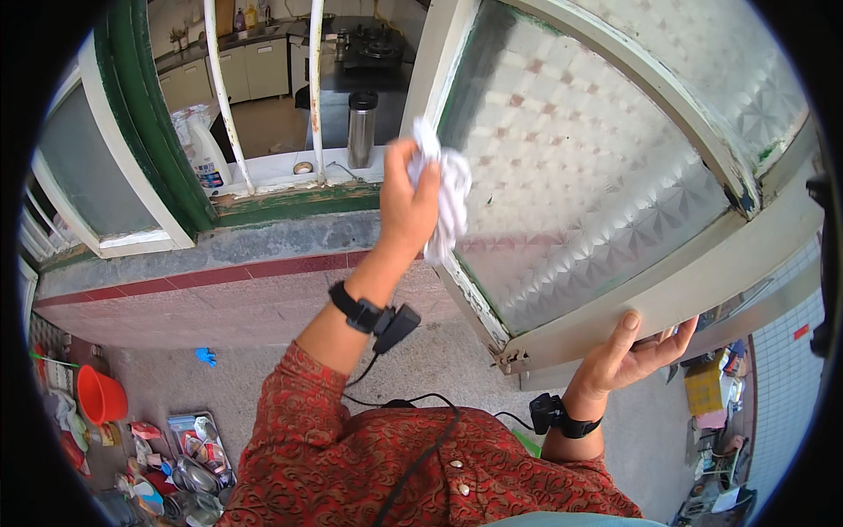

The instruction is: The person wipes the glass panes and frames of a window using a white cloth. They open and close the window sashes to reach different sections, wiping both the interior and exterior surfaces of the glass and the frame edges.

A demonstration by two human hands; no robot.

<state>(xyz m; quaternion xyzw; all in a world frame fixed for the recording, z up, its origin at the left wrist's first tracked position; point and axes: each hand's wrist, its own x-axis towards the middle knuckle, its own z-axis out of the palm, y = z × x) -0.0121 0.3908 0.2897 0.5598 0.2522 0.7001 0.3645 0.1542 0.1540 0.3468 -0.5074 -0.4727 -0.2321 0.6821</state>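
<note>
A crumpled white cloth (451, 191) is pinched between the thumb and fingers of my left hand (409, 197), beside the upright of an open window sash. This sash has a worn, pale-painted frame (632, 290) and patterned glass (560, 165). Lower right, my right hand (635, 352) grips the sash's outer frame, the thumb on the near face and the fingers around the edge. Behind the cloth, the window opening has white metal bars (316, 92) with rust spots and a green wooden frame (290, 205). Black straps with small devices circle both wrists.
On the sill stand a steel flask (361, 128), a roll of tape (303, 168) and a white bottle (207, 155). Another sash (105, 165) is at the left. A red bucket (102, 394) and a cluttered tray (201, 441) lie lower left. A black cable crosses my shirt.
</note>
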